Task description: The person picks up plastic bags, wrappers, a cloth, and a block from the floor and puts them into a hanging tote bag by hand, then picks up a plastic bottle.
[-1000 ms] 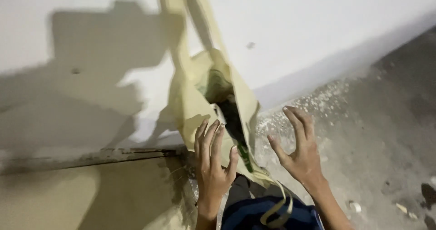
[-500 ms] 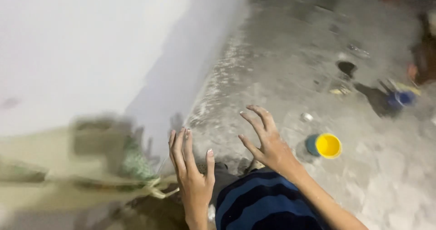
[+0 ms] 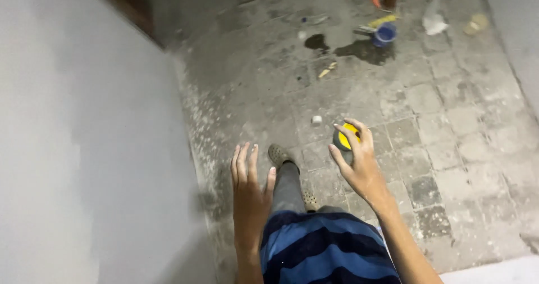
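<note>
Hands both spread, gripping nothing — right hand [image 3: 359, 160] just over a yellow-lidded pot [image 3: 347, 139], left hand [image 3: 250, 186] beside it; a careless knock could tip the pot onto the floor [image 3: 449, 121].

- The floor [image 3: 438, 115] is grey stone tile, rough, dusty and matt
- The wall [image 3: 84, 149] is painted, smooth and matt
- The yellow tub [image 3: 349, 136] by the right hand [image 3: 359, 163] looks like smooth plastic
- The blue cup [image 3: 385, 34] looks like shiny plastic
- The striped shirt [image 3: 325, 250] is soft cloth
- The clog [image 3: 279, 153] looks like matt rubber with holes
</note>
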